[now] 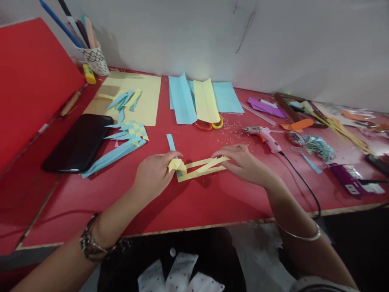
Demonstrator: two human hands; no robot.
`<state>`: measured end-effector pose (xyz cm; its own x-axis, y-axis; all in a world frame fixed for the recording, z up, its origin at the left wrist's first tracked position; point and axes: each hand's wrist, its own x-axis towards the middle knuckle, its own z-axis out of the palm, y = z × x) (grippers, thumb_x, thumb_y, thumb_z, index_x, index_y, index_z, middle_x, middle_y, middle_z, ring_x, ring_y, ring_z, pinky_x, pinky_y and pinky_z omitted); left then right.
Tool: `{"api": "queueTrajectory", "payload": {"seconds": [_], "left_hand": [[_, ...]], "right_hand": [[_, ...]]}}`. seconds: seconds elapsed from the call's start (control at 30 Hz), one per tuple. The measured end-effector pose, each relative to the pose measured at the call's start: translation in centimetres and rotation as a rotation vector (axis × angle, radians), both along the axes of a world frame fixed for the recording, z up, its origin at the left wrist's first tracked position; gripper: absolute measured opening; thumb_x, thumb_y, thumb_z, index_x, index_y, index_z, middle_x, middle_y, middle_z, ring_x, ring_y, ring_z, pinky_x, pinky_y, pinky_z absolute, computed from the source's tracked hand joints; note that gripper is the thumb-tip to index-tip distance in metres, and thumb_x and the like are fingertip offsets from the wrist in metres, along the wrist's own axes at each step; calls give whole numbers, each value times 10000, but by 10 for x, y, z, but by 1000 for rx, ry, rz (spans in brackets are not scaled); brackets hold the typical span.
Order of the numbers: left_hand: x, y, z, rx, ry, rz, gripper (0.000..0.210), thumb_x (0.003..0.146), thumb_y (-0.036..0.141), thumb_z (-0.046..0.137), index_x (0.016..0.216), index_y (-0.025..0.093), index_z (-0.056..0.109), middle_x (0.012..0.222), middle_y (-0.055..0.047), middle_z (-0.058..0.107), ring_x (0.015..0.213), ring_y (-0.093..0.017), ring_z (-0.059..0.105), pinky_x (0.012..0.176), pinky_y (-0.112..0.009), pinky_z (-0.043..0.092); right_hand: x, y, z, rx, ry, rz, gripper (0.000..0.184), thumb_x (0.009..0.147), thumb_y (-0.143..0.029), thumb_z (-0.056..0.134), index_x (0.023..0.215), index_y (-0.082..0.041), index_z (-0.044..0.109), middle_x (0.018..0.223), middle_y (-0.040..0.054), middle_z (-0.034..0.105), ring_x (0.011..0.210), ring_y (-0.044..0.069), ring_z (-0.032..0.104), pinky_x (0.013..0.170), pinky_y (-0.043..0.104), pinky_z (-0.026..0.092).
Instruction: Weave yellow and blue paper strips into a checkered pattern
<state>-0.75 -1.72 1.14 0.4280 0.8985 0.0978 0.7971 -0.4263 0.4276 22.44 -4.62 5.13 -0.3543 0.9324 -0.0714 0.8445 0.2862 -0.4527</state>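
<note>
My left hand [153, 172] pinches the folded end of some yellow paper strips [200, 168] just above the red table. A blue paper strip [171, 142] sticks up past its fingertips, crossing the yellow ones. At the other end, my right hand [243, 164] has its fingers closed on the yellow strips, which fan out between both hands. Left of my left hand lie a woven blue and yellow checkered piece [133, 130] and a bundle of long blue strips [114, 156].
A black phone [77, 142] lies at left, near a patterned pen cup [96, 61]. Folded blue sheets [182, 99] and a yellow one [206, 99] cover scissors at the back. To the right are a pink glue gun [264, 137] with its cord and a purple power strip [349, 178].
</note>
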Motion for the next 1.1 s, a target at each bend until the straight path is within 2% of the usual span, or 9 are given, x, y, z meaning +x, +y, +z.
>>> {"api": "queueTrajectory", "payload": {"seconds": [0.13, 0.2, 0.27, 0.33, 0.5, 0.67, 0.77, 0.93, 1.1], "left_hand": [[0, 0, -1, 2, -36, -7, 410, 853, 319, 237, 990, 223, 611, 866, -27, 698, 762, -200, 630, 569, -263, 401], [-1, -1, -1, 0, -34, -9, 416, 858, 329, 232, 988, 225, 612, 852, -25, 698, 765, -199, 629, 569, -259, 400], [-1, -1, 0, 0, -26, -9, 416, 859, 338, 233, 987, 226, 612, 821, -20, 697, 747, -193, 628, 560, -253, 394], [-1, -1, 0, 1, -15, -16, 420, 858, 340, 228, 985, 226, 612, 807, -20, 695, 741, -191, 626, 553, -252, 388], [0, 0, 1, -6, 0, -24, 428, 858, 340, 219, 987, 221, 610, 846, -27, 697, 778, -196, 627, 575, -253, 397], [0, -1, 1, -4, 12, -11, 395, 851, 304, 245, 983, 223, 608, 828, -27, 694, 773, -201, 626, 577, -259, 400], [1, -2, 2, 28, 8, 4, 369, 844, 269, 272, 986, 229, 611, 802, -24, 690, 731, -194, 621, 559, -259, 399], [2, -2, 2, 37, -56, -18, 363, 855, 283, 285, 967, 234, 626, 795, -19, 689, 770, -193, 615, 622, -270, 423], [2, -2, 4, 23, -63, -33, 429, 867, 335, 232, 928, 233, 645, 785, -18, 695, 699, -197, 614, 565, -266, 418]], "right_hand": [[-11, 1, -1, -113, 366, -37, 364, 770, -239, 519, 1130, -220, 465, 838, 13, 596, 760, 138, 559, 716, 287, 420], [-18, 2, -7, -217, 571, -39, 408, 750, -256, 558, 1138, -208, 441, 804, 1, 582, 719, 117, 559, 660, 251, 437], [-23, 3, -14, -315, 685, -12, 375, 745, -260, 566, 1096, -186, 459, 813, 7, 573, 682, 102, 554, 611, 232, 441], [-28, 3, -19, -349, 658, 48, 307, 747, -243, 565, 1039, -171, 502, 869, 27, 569, 699, 100, 548, 604, 229, 440], [-36, 4, -21, -254, 439, 201, 187, 761, -148, 529, 941, -163, 578, 922, 39, 575, 776, 110, 516, 689, 245, 421], [-48, 8, -17, -287, 478, 79, 127, 768, -169, 507, 878, -153, 568, 825, 21, 591, 683, 100, 522, 611, 228, 416], [-53, 10, -17, -289, 521, 30, 128, 755, -178, 529, 880, -159, 550, 814, 11, 598, 699, 106, 546, 626, 228, 424], [-56, 11, -17, -204, 412, 103, 65, 788, -226, 524, 814, -169, 537, 827, 16, 596, 741, 120, 547, 691, 246, 419], [-59, 12, -16, -191, 201, 159, 84, 815, -243, 503, 790, -164, 519, 760, 20, 573, 685, 125, 521, 650, 251, 395]]}}
